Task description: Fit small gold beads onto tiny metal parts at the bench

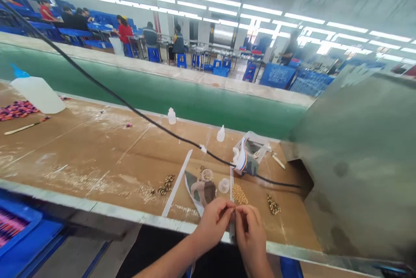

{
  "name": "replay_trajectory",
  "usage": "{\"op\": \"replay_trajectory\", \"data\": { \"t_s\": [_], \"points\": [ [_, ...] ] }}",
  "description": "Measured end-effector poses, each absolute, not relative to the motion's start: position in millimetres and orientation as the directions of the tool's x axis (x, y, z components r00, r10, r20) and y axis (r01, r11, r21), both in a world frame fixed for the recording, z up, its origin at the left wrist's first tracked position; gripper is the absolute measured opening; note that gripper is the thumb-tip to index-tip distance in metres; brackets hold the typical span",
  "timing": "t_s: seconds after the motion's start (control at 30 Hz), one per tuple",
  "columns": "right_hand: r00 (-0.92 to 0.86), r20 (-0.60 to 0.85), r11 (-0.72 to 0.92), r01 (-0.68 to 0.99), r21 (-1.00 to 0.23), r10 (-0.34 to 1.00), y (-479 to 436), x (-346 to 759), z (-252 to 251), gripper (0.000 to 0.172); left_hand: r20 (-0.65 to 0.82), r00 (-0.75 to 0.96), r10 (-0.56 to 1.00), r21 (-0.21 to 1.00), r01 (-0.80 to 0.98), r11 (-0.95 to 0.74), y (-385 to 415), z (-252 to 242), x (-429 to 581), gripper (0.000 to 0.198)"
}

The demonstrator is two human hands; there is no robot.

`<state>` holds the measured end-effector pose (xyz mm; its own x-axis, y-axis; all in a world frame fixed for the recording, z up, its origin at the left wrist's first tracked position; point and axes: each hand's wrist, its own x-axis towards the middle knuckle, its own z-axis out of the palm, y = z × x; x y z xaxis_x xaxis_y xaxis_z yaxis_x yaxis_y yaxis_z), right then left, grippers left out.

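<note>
My left hand [216,219] and my right hand [250,230] meet at the table's front edge, fingertips pinched together on something too small to make out. Left of them lies a camouflage fabric piece [203,190]. Two small clear cups [223,185] stand just beyond my hands. A pile of tan beads [239,194] is right behind my fingers. Dark and gold small pieces lie in one pile [273,204] to the right and another [167,184] to the left.
A black cable [143,115] crosses the brown table [107,156]. Small white bottles [172,116], a large bottle [40,94] and a clear tray [260,145] stand farther back. A metal panel [364,161] rises at right. Seated people are beyond the green belt [201,100].
</note>
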<state>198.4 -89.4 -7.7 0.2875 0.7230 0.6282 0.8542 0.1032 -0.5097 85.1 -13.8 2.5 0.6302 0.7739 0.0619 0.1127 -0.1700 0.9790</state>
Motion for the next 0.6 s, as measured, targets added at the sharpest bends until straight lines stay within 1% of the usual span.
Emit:
{"op": "replay_trajectory", "data": {
  "t_s": [0.1,0.23,0.37,0.47,0.6],
  "points": [
    [0.271,0.666,0.135,0.860,-0.491,0.696,-86.8,202.3,-15.4,0.015,0.159,0.609,0.777,0.946,0.130,-0.296,-14.2,-0.3,85.9,0.025],
    [0.211,0.668,0.173,0.871,-0.460,0.714,-85.8,207.4,-26.9,0.016,0.226,0.599,0.769,0.930,0.102,-0.353,-15.7,-0.8,85.5,0.027],
    [0.280,0.648,0.123,0.855,-0.504,0.708,-86.0,204.9,-30.7,0.016,0.203,0.591,0.781,0.939,0.109,-0.326,-15.1,-2.3,85.2,0.026],
    [0.289,0.638,0.124,0.845,-0.521,0.713,-86.5,199.8,-27.4,0.015,0.165,0.605,0.779,0.953,0.106,-0.284,-12.2,-4.2,85.7,0.026],
    [0.332,0.615,0.070,0.841,-0.536,0.716,-87.6,193.3,-20.9,0.017,0.133,0.629,0.766,0.970,0.078,-0.232,-7.7,-7.3,85.4,0.033]
  ]
}}
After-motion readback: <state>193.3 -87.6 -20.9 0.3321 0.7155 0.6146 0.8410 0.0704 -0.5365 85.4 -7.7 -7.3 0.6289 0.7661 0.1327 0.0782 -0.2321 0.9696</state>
